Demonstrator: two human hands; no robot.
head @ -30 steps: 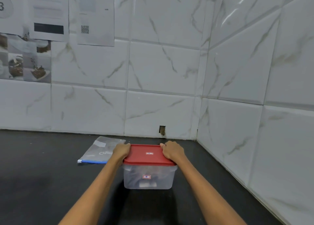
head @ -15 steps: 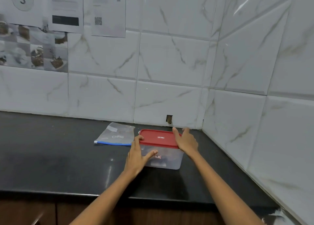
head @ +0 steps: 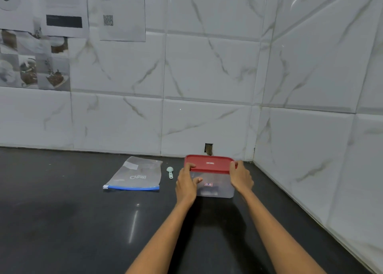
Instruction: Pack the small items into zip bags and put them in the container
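In the head view, a clear container (head: 214,185) closed by a red lid (head: 209,163) is seen standing on the dark surface (head: 62,211), close to the tiled wall corner. The container is clasped at both ends: the left hand (head: 186,183) is wrapped round its left side, thumb laid on the front wall, fingers hooked over the lid edge; the right hand (head: 240,177) is pressed against its right side, fingers curled on the lid rim. Left of the container, apart from it, a small pale spoon (head: 170,172) is laid. Farther left of the container a flat zip bag (head: 137,175) with a blue seal is spread.
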